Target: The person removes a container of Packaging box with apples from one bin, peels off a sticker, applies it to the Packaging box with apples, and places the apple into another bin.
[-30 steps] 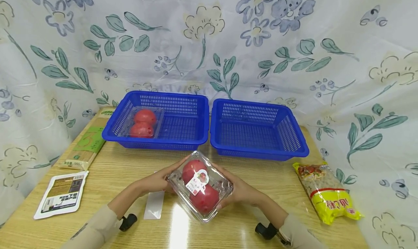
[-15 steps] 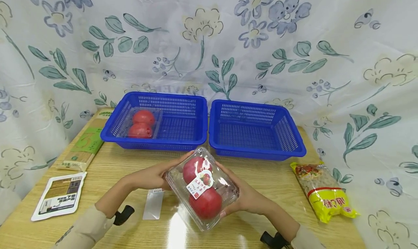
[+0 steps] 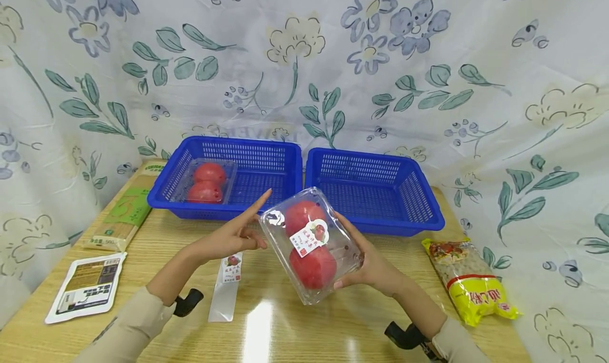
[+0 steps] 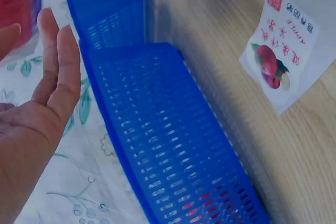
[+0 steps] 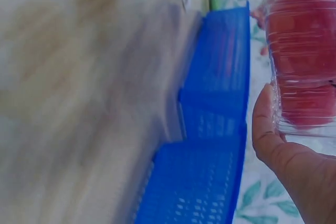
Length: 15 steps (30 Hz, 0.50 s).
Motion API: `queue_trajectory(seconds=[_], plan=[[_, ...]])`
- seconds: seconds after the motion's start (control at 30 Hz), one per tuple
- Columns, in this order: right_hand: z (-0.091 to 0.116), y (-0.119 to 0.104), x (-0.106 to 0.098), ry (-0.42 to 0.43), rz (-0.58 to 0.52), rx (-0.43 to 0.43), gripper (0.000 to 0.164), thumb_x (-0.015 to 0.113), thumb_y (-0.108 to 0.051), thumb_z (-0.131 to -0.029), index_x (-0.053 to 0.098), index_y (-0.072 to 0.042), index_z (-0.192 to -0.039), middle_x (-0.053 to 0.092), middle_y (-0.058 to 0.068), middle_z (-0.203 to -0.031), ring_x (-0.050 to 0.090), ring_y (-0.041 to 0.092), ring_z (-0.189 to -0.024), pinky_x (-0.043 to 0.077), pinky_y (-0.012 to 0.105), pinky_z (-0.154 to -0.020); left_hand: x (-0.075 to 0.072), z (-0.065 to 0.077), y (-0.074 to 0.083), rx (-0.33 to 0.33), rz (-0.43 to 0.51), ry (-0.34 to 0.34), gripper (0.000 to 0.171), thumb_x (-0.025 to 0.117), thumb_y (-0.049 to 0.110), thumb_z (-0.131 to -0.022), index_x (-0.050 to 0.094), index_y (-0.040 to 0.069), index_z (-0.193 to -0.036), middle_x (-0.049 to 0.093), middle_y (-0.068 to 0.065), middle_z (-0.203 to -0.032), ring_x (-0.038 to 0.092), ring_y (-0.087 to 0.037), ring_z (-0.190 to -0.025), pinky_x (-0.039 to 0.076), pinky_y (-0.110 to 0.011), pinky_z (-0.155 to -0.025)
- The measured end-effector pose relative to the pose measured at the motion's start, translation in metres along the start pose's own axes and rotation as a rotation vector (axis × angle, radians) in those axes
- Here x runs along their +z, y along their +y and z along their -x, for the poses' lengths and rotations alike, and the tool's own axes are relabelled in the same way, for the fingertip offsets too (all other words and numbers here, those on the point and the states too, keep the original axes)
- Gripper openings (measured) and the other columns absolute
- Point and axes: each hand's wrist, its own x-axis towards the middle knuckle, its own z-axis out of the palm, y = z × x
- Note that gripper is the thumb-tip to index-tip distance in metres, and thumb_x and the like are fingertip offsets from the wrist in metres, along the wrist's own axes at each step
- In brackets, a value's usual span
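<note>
A clear plastic fruit box (image 3: 280, 247) with two red apples inside hangs tilted above the table, a white apple label (image 3: 309, 237) on its lid. My right hand (image 3: 371, 265) grips its right side, thumb at the near corner; the right wrist view shows this hand (image 5: 289, 156) at the box's (image 5: 302, 51) end. Just left of the box, apart from it, my left hand (image 3: 228, 241) points its index finger up, other fingers loosely bent. Nothing is in that palm (image 4: 42, 98) in the left wrist view. Below it, a backing strip (image 3: 221, 302) bears another apple label (image 3: 232, 268).
Two blue baskets (image 3: 228, 211) (image 3: 376, 224) stand side by side at the back. Another apple box (image 3: 231, 180) lies in the left one. A noodle pack (image 3: 128, 204) and a white packet (image 3: 88, 289) lie left; a yellow bag (image 3: 476, 284) lies right.
My left hand has let go of the box and extended its index finger. My right hand has raised the box away from me and slightly right. The label on the backing strip now shows.
</note>
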Motion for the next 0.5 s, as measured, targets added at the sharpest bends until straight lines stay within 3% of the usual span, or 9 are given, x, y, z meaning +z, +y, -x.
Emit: queue_trajectory(seconds=[0.1, 0.23, 0.37, 0.5], plan=[[-0.003, -0.005, -0.013, 0.053, -0.001, -0.003, 0.122, 0.089, -0.004, -0.070, 0.012, -0.033, -0.160, 0.017, 0.010, -0.162, 0.038, 0.034, -0.134, 0.050, 0.036, -0.098, 0.003, -0.009, -0.003, -0.014, 0.003, 0.043, 0.096, 0.052, -0.005, -0.095, -0.007, 0.036, -0.159, 0.046, -0.034, -0.136, 0.070, -0.027, -0.092, 0.054, -0.043, -0.091], [-0.007, -0.012, -0.033, 0.123, -0.021, 0.024, 0.121, 0.087, -0.004, -0.073, 0.010, -0.038, -0.160, 0.016, 0.011, -0.163, 0.041, 0.030, -0.133, 0.051, 0.034, -0.097, 0.012, -0.026, -0.005, -0.017, 0.022, 0.098, 0.093, 0.058, 0.003, -0.097, -0.006, 0.029, -0.160, 0.054, -0.033, -0.132, 0.071, -0.030, -0.087, 0.055, -0.046, -0.088], [-0.014, -0.015, -0.054, 0.189, -0.017, 0.046, 0.117, 0.082, 0.001, -0.077, 0.009, -0.042, -0.158, 0.012, 0.009, -0.164, 0.041, 0.033, -0.134, 0.053, 0.032, -0.094, 0.027, -0.047, -0.002, -0.058, 0.006, 0.163, 0.094, 0.066, 0.016, -0.096, -0.001, 0.027, -0.161, 0.065, -0.025, -0.117, 0.072, -0.027, -0.082, 0.057, -0.045, -0.084], [-0.024, -0.013, -0.077, 0.246, 0.011, 0.063, 0.113, 0.076, 0.005, -0.080, 0.010, -0.045, -0.158, 0.017, 0.011, -0.161, 0.042, 0.034, -0.131, 0.053, 0.031, -0.093, 0.045, -0.069, -0.002, -0.127, -0.067, 0.263, 0.095, 0.071, 0.034, -0.093, 0.006, 0.026, -0.161, 0.071, -0.010, -0.089, 0.067, -0.018, -0.061, 0.058, -0.037, -0.064]])
